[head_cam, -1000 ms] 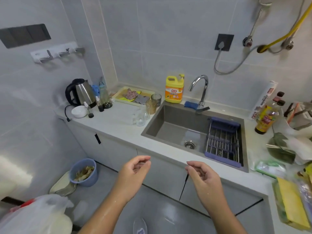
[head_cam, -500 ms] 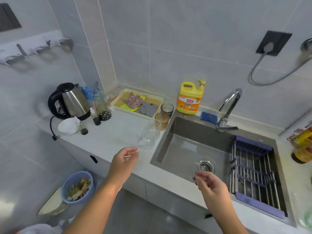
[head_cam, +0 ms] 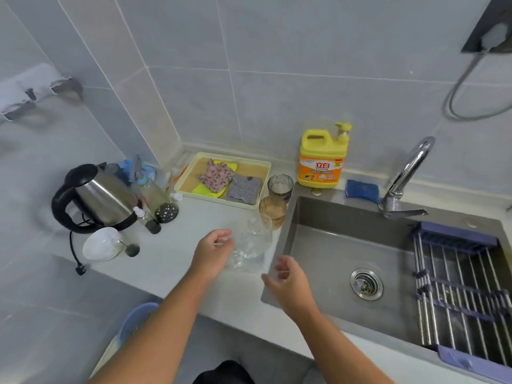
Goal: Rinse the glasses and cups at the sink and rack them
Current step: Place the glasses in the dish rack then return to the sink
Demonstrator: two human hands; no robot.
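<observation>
Clear glasses (head_cam: 250,245) stand in a tight cluster on the counter (head_cam: 177,253), just left of the sink (head_cam: 327,253); their number is hard to tell through the transparency. Behind them, in a line toward the wall, stand an amber glass (head_cam: 273,212) and a grey glass (head_cam: 280,185). None is yet in the rack (head_cam: 457,295), which lies across the right part of the sink. The left hand (head_cam: 213,253) hovers just beside the clear glasses, fingers loosely curled and holding nothing; whether the fingertips touch glass cannot be told. The right hand (head_cam: 288,284) hovers over the sink's near left corner, likewise loosely curled and empty. Judged step: the first pick-up, before any rinsing. The next move calls for closing the left hand round one clear glass without knocking its neighbours, then carrying it under the tap (head_cam: 407,176), which shows no running water and would need turning on. Farther out: a detergent bottle (head_cam: 322,159) and a blue sponge (head_cam: 362,189) behind the sink, a tray (head_cam: 266,187) of cloths, and a kettle (head_cam: 97,198) at far left.
</observation>
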